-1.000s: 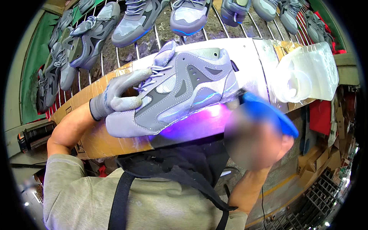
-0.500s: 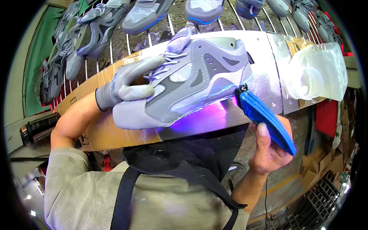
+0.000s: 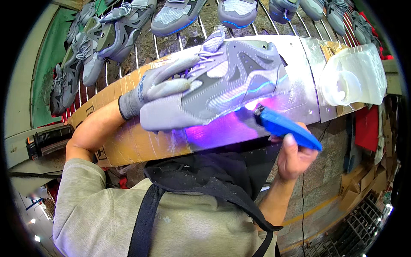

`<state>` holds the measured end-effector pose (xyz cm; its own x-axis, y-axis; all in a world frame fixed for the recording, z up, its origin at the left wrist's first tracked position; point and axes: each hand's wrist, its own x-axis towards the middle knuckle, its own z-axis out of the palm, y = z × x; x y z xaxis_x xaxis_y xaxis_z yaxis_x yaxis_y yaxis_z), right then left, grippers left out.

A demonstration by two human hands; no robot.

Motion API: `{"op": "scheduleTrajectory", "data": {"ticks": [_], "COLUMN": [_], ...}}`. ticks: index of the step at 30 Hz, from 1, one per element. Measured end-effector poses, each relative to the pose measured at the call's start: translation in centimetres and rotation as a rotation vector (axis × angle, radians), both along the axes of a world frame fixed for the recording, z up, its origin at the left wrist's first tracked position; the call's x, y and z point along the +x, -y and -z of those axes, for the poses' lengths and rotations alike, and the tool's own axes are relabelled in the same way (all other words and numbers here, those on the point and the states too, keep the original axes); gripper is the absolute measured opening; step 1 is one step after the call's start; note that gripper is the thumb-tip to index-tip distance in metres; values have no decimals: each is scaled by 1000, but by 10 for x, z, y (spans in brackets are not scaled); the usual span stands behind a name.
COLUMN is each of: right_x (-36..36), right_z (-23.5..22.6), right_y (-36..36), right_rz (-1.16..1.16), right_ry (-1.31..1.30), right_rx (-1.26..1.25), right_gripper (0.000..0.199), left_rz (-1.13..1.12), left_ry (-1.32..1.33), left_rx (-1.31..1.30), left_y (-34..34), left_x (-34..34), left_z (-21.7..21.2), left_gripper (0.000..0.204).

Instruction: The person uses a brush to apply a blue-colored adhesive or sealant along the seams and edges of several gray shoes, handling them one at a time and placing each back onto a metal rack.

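A grey sneaker upper [image 3: 239,77] with pale laces lies tilted on its side over the bench, its toe toward my left. My left hand [image 3: 165,81], in a grey glove, grips it across the forefoot beside the laces. A faint blue-lit line runs along the side of its heel half. In my right hand [image 3: 295,156], which is bare, is a blue-handled brush [image 3: 289,128] with short dark bristles. The bristle end is just below the upper's lower edge, with a small gap between them. My right fingers behind the handle are partly hidden.
A translucent plastic tub [image 3: 361,79] with a round cup [image 3: 346,88] stands on the bench's right end. Cardboard [image 3: 124,145] covers the bench's left part; purple light glows on the metal. Several grey sneakers [image 3: 177,17] sit on a slatted rack beyond.
The brush has left the upper's lower edge and moved slightly left and down. My left hand and the upper appear a little farther right in the picture, as does the rack.
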<state>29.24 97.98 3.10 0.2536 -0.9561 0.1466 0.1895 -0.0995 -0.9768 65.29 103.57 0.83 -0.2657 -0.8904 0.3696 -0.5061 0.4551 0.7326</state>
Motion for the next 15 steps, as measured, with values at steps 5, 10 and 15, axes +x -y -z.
{"op": "scheduleTrajectory", "data": {"ticks": [5, 10, 15], "right_x": [1, 9, 5], "right_z": [10, -5, -12], "right_y": [2, 16, 20], "right_rz": [291, 286, 7], "right_ry": [-27, -318, -327], "right_rx": [100, 38, 163], "right_gripper": [16, 16, 16], "left_rz": [41, -124, 53], "left_ry": [366, 53, 522], "left_rx": [-221, -4, -440], "left_y": [16, 24, 26], "left_x": [-7, -16, -10], "left_z": [-16, -11, -19], "left_gripper": [53, 53, 56]}}
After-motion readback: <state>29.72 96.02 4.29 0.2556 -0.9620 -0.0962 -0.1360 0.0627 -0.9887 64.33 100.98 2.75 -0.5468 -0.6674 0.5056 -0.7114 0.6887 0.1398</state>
